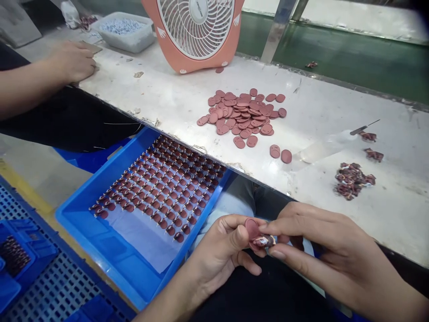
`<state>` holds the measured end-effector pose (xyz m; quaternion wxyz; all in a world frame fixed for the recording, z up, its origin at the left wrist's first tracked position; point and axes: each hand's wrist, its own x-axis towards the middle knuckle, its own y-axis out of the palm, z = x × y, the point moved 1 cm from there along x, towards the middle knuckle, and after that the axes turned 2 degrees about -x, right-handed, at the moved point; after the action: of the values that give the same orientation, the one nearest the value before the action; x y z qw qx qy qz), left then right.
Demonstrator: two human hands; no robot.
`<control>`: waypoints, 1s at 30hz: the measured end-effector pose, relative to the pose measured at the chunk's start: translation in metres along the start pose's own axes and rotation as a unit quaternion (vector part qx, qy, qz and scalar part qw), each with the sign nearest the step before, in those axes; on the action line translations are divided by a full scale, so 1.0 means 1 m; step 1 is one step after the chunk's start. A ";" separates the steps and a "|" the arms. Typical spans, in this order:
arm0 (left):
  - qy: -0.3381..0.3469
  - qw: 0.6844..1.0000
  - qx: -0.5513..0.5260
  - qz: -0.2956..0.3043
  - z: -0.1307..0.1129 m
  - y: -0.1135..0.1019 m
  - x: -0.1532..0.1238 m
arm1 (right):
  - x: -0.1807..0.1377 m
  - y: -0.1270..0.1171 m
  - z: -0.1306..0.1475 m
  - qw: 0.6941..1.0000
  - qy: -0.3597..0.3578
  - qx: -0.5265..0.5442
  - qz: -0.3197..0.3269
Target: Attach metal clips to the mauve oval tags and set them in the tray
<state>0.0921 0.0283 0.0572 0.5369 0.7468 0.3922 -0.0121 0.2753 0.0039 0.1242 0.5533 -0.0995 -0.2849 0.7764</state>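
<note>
Between thumb and fingers, my left hand (223, 250) grips a flat brown-red oval disc (252, 228). My right hand (321, 246) pinches a small painted figurine (264, 242), dark brown with white and blue patches, against that disc. Both hands are close together over my lap, below the bench edge. A pile of similar oval discs (244, 112), some with small holes, lies on the bench. To its right sits a small heap of painted figurines (353, 181). A clear glue bottle with a thin needle tip (328, 145) rests between them.
At my left, a blue tray (110, 250) holds rows of figurines on discs over pale paper. An orange fan (197, 31) stands on the white bench (161, 89). Behind it is a tub of blue-white bits (124, 33). A co-worker's hand (72, 61) rests at the left.
</note>
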 end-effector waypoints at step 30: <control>0.271 0.735 0.291 -0.549 -0.039 -0.123 -0.063 | -0.011 0.053 -0.024 0.945 -0.188 -0.243 -0.109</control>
<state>-0.0409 0.0380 0.0034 0.0640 0.4936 0.8402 -0.2151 0.2480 -0.0105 0.0739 0.5300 -0.0512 -0.5729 0.6231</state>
